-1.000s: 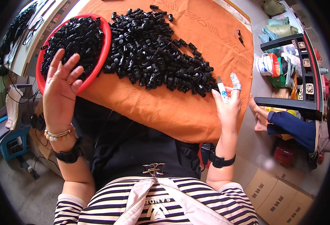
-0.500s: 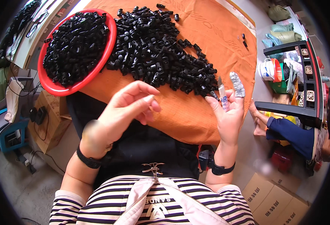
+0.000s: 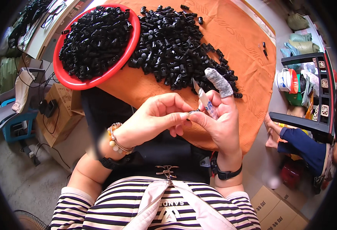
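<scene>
Fingertips of my left hand are closed in a pinch on a small black cord lock, mostly hidden by the fingers. My right hand meets it there, its thumb at the same piece. That hand also holds a small knife with a pointed blade and a pale wrapped handle, tip upward. A grey knitted finger cover sits on its raised index finger. Just beyond the hands lies a heap of black cord locks. More of them fill a red basin at the far left.
An orange cloth covers the table. A few loose black pieces lie near its right edge. Cardboard boxes stand at lower right, and another person's legs show at the right. A blue stool stands left.
My hands have come together, the right moving left from the heap's edge with a small cord lock now between them. The knife moved with it. The whole view has shifted slightly.
</scene>
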`<state>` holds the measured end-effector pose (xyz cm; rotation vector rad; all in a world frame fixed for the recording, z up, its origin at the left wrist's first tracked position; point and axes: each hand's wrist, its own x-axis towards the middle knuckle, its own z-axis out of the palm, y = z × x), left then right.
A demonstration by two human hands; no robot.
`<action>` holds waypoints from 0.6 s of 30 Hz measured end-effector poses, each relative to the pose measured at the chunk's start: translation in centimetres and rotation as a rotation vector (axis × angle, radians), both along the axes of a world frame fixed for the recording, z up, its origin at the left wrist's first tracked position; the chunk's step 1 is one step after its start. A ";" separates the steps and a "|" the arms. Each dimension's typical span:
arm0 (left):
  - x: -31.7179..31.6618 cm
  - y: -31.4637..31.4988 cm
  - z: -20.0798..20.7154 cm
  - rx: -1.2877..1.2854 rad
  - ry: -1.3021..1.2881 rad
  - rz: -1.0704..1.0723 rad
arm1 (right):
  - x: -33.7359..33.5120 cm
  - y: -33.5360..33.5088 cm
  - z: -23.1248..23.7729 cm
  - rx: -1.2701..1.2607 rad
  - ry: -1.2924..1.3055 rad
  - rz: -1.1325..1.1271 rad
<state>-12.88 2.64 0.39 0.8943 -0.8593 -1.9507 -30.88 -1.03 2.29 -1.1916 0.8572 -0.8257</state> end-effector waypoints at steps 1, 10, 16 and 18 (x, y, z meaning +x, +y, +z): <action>0.1 -0.1 0.0 0.039 0.072 -0.008 | 0.3 0.0 0.1 0.038 -0.048 -0.025; 0.2 -0.4 0.2 0.128 0.238 0.055 | 1.7 -0.5 -1.0 0.058 -0.165 -0.043; 0.8 -0.5 -0.5 0.164 0.447 0.134 | 1.0 -0.3 -0.4 0.093 -0.128 -0.014; 0.9 -0.6 -0.2 0.184 0.467 0.148 | 0.6 -0.1 -0.8 0.032 -0.076 0.061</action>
